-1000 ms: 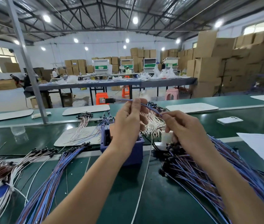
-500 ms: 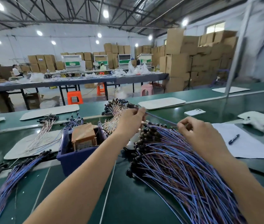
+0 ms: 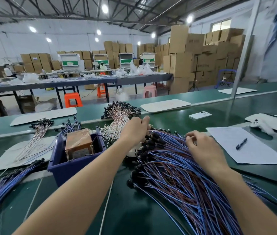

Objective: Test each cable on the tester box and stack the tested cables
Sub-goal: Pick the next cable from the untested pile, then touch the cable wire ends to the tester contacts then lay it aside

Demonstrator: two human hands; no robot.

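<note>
My left hand (image 3: pixel 134 131) and right hand (image 3: pixel 203 148) lie curled on the pile of blue and brown cables (image 3: pixel 176 175) on the green worktop (image 3: pixel 125 209). Whether my fingers grip one, I cannot tell. The blue tester box (image 3: pixel 69 168) stands just left.

Bright, even light falls from round ceiling lamps (image 3: pixel 105 9) and a high window (image 3: pixel 220 25), all blown out to white. The glossy green tabletop (image 3: pixel 131 214) shows a soft sheen and only faint shadows. Wide-angle distortion bows the roof beams (image 3: pixel 66 16) and tilts the post (image 3: pixel 246 48) at right. Motion blur smears the cables (image 3: pixel 3 190) at lower left and the right edge; the centre is sharper.
</note>
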